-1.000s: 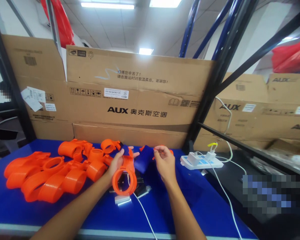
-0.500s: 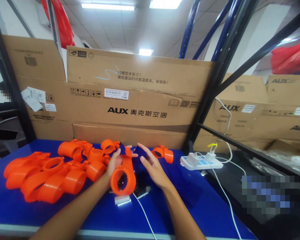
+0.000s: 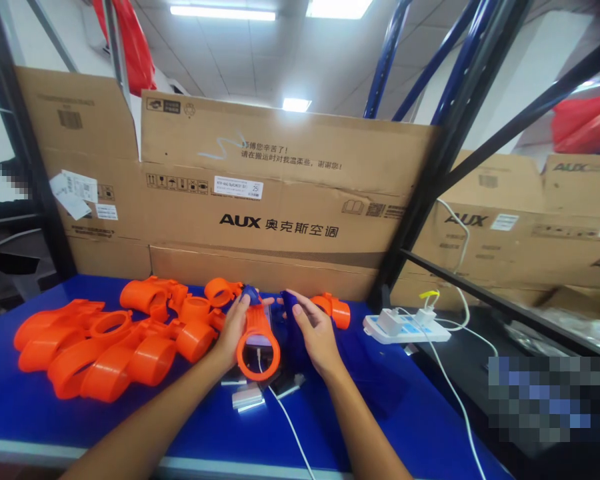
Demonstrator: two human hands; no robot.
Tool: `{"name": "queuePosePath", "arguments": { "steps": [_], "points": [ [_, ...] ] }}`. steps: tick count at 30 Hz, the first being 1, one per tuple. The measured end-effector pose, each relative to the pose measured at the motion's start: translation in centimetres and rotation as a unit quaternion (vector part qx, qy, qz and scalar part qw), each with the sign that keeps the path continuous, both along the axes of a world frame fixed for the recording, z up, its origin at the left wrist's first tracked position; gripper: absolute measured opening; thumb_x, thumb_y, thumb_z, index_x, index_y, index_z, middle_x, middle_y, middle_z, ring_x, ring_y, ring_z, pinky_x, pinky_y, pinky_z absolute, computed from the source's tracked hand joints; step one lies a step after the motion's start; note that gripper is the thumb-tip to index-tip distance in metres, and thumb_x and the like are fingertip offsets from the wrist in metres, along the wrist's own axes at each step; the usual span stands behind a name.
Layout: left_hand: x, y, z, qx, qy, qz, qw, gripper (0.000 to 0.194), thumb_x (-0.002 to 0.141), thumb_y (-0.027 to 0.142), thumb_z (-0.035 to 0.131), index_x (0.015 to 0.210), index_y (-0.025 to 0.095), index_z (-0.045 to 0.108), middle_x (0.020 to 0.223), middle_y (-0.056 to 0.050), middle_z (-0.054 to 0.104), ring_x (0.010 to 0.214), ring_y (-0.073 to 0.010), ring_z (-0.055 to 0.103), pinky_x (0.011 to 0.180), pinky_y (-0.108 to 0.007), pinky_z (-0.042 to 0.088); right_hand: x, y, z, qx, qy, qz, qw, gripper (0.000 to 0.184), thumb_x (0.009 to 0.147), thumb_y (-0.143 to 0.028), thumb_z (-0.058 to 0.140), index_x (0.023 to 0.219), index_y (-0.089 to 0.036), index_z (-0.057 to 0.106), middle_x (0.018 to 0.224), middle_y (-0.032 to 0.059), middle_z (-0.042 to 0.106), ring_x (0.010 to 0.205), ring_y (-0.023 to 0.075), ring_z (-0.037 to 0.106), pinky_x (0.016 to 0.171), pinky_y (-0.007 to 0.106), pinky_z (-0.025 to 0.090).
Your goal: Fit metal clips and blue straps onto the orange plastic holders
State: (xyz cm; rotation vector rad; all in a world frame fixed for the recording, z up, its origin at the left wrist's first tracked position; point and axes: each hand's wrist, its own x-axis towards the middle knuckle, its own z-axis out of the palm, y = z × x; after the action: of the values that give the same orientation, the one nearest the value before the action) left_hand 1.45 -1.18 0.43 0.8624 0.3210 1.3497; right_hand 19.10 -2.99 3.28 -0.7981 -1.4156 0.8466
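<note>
I am gripping an orange ring piece [image 3: 259, 325] in my left hand [image 3: 236, 327], thumb on one side and fingers reaching behind, the hand partly curled around its narrow end. The piece is showing a smooth, glossy plastic rim and a grooved neck, and it is hanging over the blue tabletop [image 3: 195, 423] with its round opening towards me. At its far end a scrap of blue film [image 3: 253, 293] is bunching beside my thumb.

Just right of the orange ring piece I am holding out my right hand [image 3: 316, 328], half open, fingers long and slightly bent, thumb standing apart. A thin, dark blue sheet [image 3: 291, 330] is lying against the fingers; I cannot tell from here whether they are pinching it.

Behind the orange ring piece, a flat, pale-faced device [image 3: 266, 333] is showing partly, and a white cable [image 3: 291, 421] with a slim plug is running from it towards me. Just below the ring, a silvery block [image 3: 247, 397] with hard, straight edges is resting on the table, and some small dark objects [image 3: 283, 383] are lying close by, too hidden to name.

Left of the orange ring piece, a heap of orange tubes and loops [image 3: 153, 360] is overlapping, their curved walls shining. Right of it, beyond my right hand, two orange rings [image 3: 339, 311] are sitting together. Farther right, a white power strip [image 3: 405, 326] is holding boxy plugs. Beyond it all, creased brown cardboard [image 3: 290, 193] is standing upright.
</note>
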Motion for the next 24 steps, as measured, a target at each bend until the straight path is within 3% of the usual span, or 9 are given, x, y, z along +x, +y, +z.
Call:
{"name": "queuePosePath", "arguments": {
  "steps": [3, 7, 14, 24],
  "points": [
    [-0.13, 0.35, -0.41, 0.006, 0.028, 0.105, 0.994, 0.05, 0.085, 0.048, 0.081, 0.125, 0.022, 0.066, 0.124, -0.012, 0.075, 0.116, -0.031, 0.07, 0.098, -0.042, 0.056, -0.03, 0.05, -0.26, 0.018, -0.026, -0.01, 0.999, 0.043, 0.09, -0.054, 0.075, 0.125, -0.027, 0.076, 0.121, 0.0082, 0.079, 0.107, 0.0288, 0.075, 0.104, 0.05, 0.058],
    [-0.12, 0.43, -0.86, 0.033, 0.079, 0.155, 0.984, 0.05, 0.078, 0.033, 0.086, 0.124, 0.026, 0.067, 0.127, -0.006, 0.071, 0.122, -0.0261, 0.065, 0.101, -0.035, 0.053, -0.03, 0.03, -0.44, 0.043, -0.064, -0.022, 0.997, 0.041, 0.089, -0.05, 0.076, 0.123, -0.027, 0.078, 0.123, 0.0091, 0.079, 0.114, 0.0317, 0.073, 0.107, 0.055, 0.054],
    [-0.17, 0.32, -0.86, 0.07, 0.107, 0.161, 0.979, 0.054, 0.076, 0.029, 0.087, 0.126, 0.025, 0.067, 0.123, -0.007, 0.071, 0.123, -0.0275, 0.064, 0.107, -0.038, 0.048, -0.03, -0.2, -0.24, 0.061, -0.115, -0.029, 0.991, 0.037, 0.087, -0.042, 0.08, 0.121, -0.028, 0.078, 0.129, 0.0086, 0.076, 0.123, 0.0313, 0.069, 0.115, 0.056, 0.048],
    [-0.3, 0.25, -0.96, 0.073, 0.102, 0.159, 0.979, 0.055, 0.077, 0.031, 0.088, 0.127, 0.025, 0.067, 0.126, -0.007, 0.071, 0.125, -0.0281, 0.063, 0.11, -0.039, 0.046, -0.09, -0.12, -0.31, 0.058, -0.135, -0.038, 0.988, 0.036, 0.088, -0.043, 0.078, 0.12, -0.026, 0.077, 0.126, 0.009, 0.077, 0.119, 0.0304, 0.07, 0.112, 0.053, 0.049]
  ]
}}
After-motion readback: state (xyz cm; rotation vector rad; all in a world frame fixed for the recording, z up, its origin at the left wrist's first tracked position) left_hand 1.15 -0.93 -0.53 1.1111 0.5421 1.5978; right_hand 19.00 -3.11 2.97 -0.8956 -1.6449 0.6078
